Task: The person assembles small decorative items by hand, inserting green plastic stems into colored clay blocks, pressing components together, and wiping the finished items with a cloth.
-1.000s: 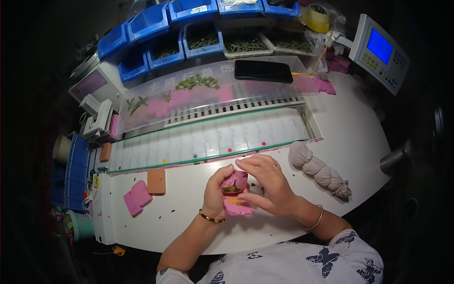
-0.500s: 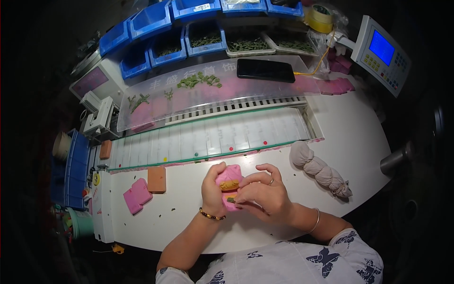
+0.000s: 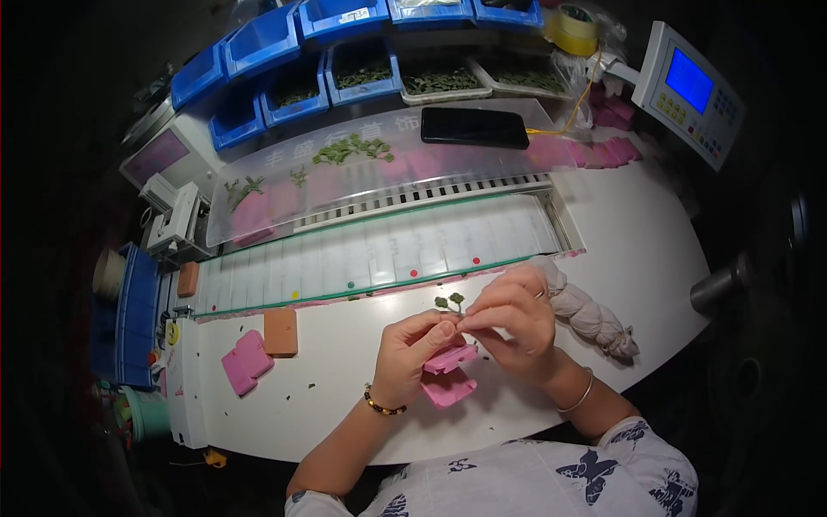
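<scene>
My left hand (image 3: 407, 351) is closed on a pink rubber mould (image 3: 449, 389), whose two halves gape apart below my thumb. A small green wax piece (image 3: 450, 302) with two leafy ends stands up at the fingertips of both hands. My right hand (image 3: 519, 320) pinches at its lower end, close against my left thumb and forefinger, so the exact grip is partly hidden. To the left on the white table lie another pink mould (image 3: 246, 363) and an orange-brown block (image 3: 280, 333).
A twisted cloth bundle (image 3: 594, 317) lies by my right forearm. Beyond my hands runs a long glass-topped strip (image 3: 379, 254). Behind it, a clear sheet (image 3: 413, 164) bears green wax pieces (image 3: 353, 150) and a black phone (image 3: 474, 127). Blue bins (image 3: 362, 73) and a control panel (image 3: 692, 95) stand farther back.
The mould has opened wider and tilted in my left hand. My right hand has risen away from the mould's face, and the green wax piece now shows upright at my fingertips.
</scene>
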The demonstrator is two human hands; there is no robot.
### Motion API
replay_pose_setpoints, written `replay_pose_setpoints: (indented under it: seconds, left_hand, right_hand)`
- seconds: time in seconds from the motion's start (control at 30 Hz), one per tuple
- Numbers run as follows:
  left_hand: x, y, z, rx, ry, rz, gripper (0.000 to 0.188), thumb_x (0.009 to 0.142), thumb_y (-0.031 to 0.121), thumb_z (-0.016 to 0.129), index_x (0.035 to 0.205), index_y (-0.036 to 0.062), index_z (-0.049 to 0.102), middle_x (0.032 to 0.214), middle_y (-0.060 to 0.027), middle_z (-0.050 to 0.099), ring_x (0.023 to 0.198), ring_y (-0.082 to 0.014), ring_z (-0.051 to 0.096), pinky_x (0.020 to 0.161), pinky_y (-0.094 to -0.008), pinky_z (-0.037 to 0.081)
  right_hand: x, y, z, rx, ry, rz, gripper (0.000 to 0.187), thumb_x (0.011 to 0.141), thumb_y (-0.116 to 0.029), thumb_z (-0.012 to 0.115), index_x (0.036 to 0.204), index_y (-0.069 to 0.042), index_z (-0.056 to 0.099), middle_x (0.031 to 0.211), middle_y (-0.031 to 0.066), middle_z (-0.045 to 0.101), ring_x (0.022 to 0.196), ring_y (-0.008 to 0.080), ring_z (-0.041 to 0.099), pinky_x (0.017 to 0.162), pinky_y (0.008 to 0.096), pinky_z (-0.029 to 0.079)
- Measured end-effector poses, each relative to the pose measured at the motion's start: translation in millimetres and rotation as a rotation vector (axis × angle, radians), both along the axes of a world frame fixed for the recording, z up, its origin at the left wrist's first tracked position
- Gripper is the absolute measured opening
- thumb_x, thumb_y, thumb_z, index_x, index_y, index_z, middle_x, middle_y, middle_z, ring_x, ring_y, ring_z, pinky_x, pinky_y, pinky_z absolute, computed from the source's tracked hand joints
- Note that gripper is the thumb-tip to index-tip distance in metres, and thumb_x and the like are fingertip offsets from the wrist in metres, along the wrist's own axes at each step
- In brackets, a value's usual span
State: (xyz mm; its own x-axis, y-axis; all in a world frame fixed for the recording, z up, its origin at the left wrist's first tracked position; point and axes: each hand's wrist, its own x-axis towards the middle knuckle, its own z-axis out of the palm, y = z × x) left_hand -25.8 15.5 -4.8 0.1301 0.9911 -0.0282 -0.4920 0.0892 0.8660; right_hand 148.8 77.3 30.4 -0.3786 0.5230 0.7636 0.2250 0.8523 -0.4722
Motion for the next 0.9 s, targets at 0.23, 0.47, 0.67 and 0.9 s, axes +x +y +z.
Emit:
replay_pose_setpoints:
  seconds: [0.23,0.47,0.67,0.9]
  left_hand:
    - [-7.7,0.4,-2.2,-0.016,-0.016,0.018,0.012,0.092,0.005,0.060,0.100,-0.0041,0.064,0.094,-0.0064,0.067,0.084,-0.0102,0.063,0.075,-0.0241,0.051]
    - [-7.4,1.4,1.6,0.191,0.492,0.212,0.006,0.084,0.002,0.065,0.090,-0.0005,0.065,0.083,-0.0037,0.064,0.074,-0.0085,0.060,0.068,-0.0223,0.048]
    - [-9.0,2.5,5.8,0.476,0.718,0.301,0.009,0.077,-0.002,0.066,0.085,0.0017,0.065,0.075,-0.0044,0.061,0.065,-0.0114,0.057,0.062,-0.0246,0.047]
    - [-11.9,2.0,7.3,0.655,0.898,0.379,0.009,0.080,-0.006,0.064,0.086,0.0002,0.063,0.080,-0.0052,0.062,0.068,-0.0095,0.058,0.061,-0.0226,0.047]
  right_hand:
    - [-4.2,-3.5,-3.6,0.124,-0.147,0.026,0.019,0.066,-0.008,0.075,0.083,-0.014,0.067,0.085,-0.0035,0.063,0.084,0.0180,0.056,0.083,0.0353,0.038]
    - [-3.0,1.3,-6.2,-0.310,-0.091,0.178,0.014,0.069,-0.006,0.076,0.078,-0.010,0.066,0.084,0.0013,0.064,0.082,0.0192,0.057,0.081,0.0329,0.040]
    - [0.6,2.6,-20.6,-1.005,0.080,0.367,0.007,0.078,-0.006,0.073,0.081,-0.004,0.067,0.085,0.0035,0.066,0.079,0.0123,0.060,0.074,0.0274,0.046]
    - [4.6,5.7,-24.2,-1.528,0.212,0.535,0.010,0.083,-0.003,0.070,0.090,-0.001,0.064,0.087,0.0042,0.066,0.081,0.0089,0.061,0.075,0.0229,0.049]
